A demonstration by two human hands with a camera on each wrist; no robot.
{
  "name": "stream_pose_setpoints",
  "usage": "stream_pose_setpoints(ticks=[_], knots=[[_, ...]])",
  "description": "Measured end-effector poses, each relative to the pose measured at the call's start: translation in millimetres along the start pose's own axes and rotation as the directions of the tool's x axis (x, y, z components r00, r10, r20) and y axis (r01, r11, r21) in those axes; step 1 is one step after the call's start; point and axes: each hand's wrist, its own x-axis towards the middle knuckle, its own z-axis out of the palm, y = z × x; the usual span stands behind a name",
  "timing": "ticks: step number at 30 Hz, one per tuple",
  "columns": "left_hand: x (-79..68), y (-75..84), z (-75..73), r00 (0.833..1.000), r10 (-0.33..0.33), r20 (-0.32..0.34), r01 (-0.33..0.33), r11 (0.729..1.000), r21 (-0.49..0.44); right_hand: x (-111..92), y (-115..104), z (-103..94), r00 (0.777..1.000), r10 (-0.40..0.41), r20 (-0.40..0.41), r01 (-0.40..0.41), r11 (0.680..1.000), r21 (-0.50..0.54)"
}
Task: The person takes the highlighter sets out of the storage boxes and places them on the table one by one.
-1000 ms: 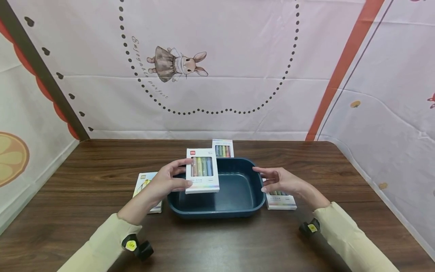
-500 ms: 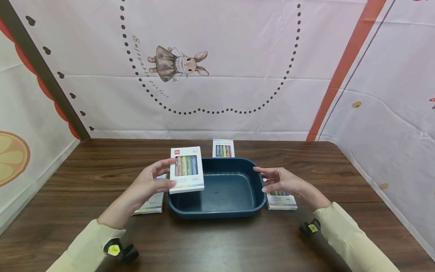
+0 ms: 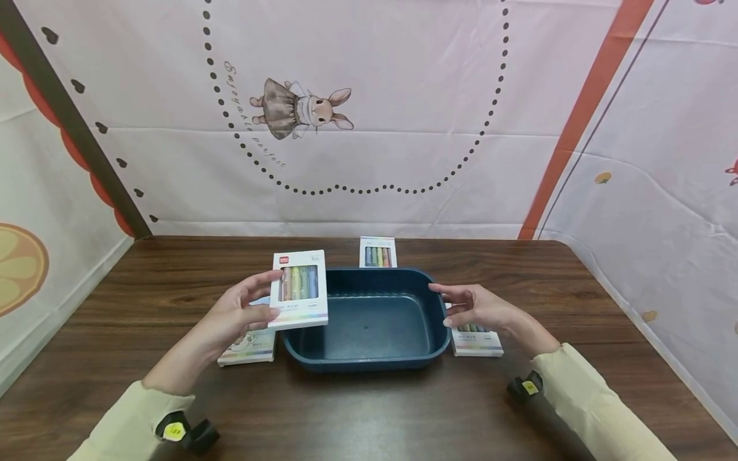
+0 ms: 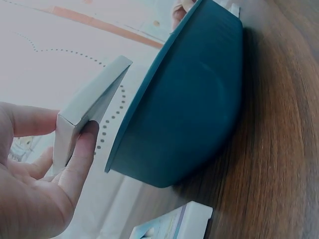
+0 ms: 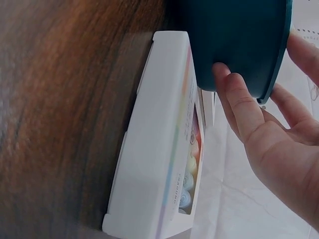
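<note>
My left hand holds a white windowed box of crayon-like coloured sticks by its left side, above the left end of a dark blue plastic basin. Thumb and fingers pinch that box in the left wrist view, where its edge shows. My right hand grips the basin's right rim; in the right wrist view fingers touch its outer wall. A similar windowed box lies beneath the right hand, beside the basin. Bare basin floor shows in the head view.
Another windowed box lies behind the basin. Left of it, partly hidden by my left hand, is a white box with a printed picture. The brown wooden table ends at a printed cloth wall.
My left hand has moved left with the windowed box, from over the basin's interior to its left end. The picture box shifted slightly left and turned. My right hand stays at the rim.
</note>
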Motion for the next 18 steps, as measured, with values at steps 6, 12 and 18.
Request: stream_pose_setpoints(ticks=[6,12,18], knots=[[-5.8,-0.6,-7.9,0.999,-0.020,-0.042,0.019,0.999,-0.027,-0.6,-0.1,-0.2,1.000,0.007,-0.005,-0.007,1.000,0.004],[-10.5,-1.8,-16.3,0.998,-0.023,-0.064,0.023,1.000,-0.007,-0.8,0.2,-0.5,1.000,0.007,-0.009,-0.007,1.000,-0.001],[-16.2,-1.4,-26.8,0.998,-0.001,-0.063,0.001,1.000,-0.006,-0.8,-0.7,-0.6,1.000,0.011,-0.009,-0.011,1.000,-0.007]])
